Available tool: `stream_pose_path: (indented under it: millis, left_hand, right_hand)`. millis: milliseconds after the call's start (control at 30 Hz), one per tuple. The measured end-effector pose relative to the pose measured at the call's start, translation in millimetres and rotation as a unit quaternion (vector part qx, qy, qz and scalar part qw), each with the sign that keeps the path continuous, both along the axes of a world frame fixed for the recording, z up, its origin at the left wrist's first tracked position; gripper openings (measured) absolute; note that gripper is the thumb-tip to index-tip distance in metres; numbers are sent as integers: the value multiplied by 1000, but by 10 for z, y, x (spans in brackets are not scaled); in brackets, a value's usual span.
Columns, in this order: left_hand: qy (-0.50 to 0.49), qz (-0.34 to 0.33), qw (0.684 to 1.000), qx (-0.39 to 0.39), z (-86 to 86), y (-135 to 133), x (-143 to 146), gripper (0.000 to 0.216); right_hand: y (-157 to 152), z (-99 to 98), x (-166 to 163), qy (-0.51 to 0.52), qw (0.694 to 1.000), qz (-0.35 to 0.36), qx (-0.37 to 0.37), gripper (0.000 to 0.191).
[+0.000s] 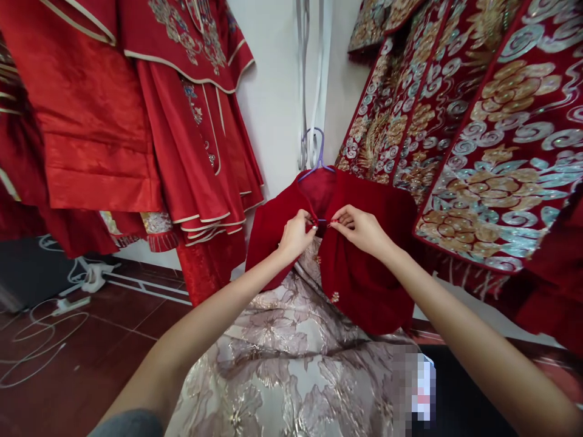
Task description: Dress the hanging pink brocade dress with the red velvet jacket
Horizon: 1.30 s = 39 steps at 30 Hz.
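Observation:
A short red velvet jacket [364, 243] hangs in front of me on a purple hanger [320, 150], its front edges apart. My left hand [297, 234] pinches the left front edge near the collar. Opposite it, my right hand [359, 227] pinches the other front edge, a small gap between the two. The purple hanger bar shows in that gap. Ornate buttons, one a gold flower-shaped button [336, 297], sit down the right front edge. Beneath the jacket spreads a shiny floral brocade dress [273, 340]. What lies inside each pinch is mostly the jacket's edge; finer detail is too small to see.
Red embroidered garments [182, 121] hang at the left. On the right hang heavily sequined red garments [492, 158]. White straps [314, 73] run down the wall above the hanger. A white power strip [71, 305] and loose cables [45, 340] lie on the tiled floor.

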<state>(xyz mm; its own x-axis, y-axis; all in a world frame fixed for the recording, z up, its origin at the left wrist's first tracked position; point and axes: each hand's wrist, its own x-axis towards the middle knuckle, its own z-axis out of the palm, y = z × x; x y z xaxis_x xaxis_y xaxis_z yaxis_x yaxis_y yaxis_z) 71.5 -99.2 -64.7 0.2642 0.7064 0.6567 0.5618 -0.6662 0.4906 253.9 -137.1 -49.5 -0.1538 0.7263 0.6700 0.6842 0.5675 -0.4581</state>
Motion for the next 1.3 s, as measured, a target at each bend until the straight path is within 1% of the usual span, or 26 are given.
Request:
stream_pose_path:
  millis: [100,133,200,267,400,567,667,767,867,933,1000,1167,1300]
  left_hand:
    - [-136,-13,990,-31,-84,33,-23,24]
    - [-161,-26,986,-39,-98,33,-28,24]
    - [-169,-54,983,-42,-98,19,-40,21]
    - [-147,-72,986,-35,-66,-5,-61,17]
    - [-96,-86,991,-25,31,-41,-120,11]
    - [18,-70,997,-3,139,-52,-181,12]
    - [81,-68,994,17,214,-80,-202,16]
    - [138,-40,989,37,294,-124,-188,15]
    - [170,6,984,51,351,-139,-142,17]
    - [189,18,980,67,369,-123,-111,16]
    - [208,16,975,79,371,-95,-91,15]
    - [241,14,966,93,365,-39,-102,14]
    - [261,19,959,106,397,-38,-127,16]
  right_hand:
    - [-79,-3,-23,25,999,40,-7,16]
    - [-92,-6,-37,25,998,53,-6,15]
    - [-99,-11,-71,15,997,74,1,14]
    - [-89,-13,-105,2,997,79,11,12]
    - [-72,-9,-159,-7,997,72,18,12]
    - [-73,-3,-231,19,997,66,36,12]
    - [-58,-10,-276,17,998,44,46,11]
    - [-38,-30,-295,15,999,26,44,12]
    - [-32,-48,-282,58,997,41,25,16]
    - [-32,-52,-269,93,995,45,17,26]
    - [-29,-52,-263,113,993,41,12,35]
    - [14,-75,-284,144,989,27,15,35]
    - [46,-99,-281,150,988,28,26,35]
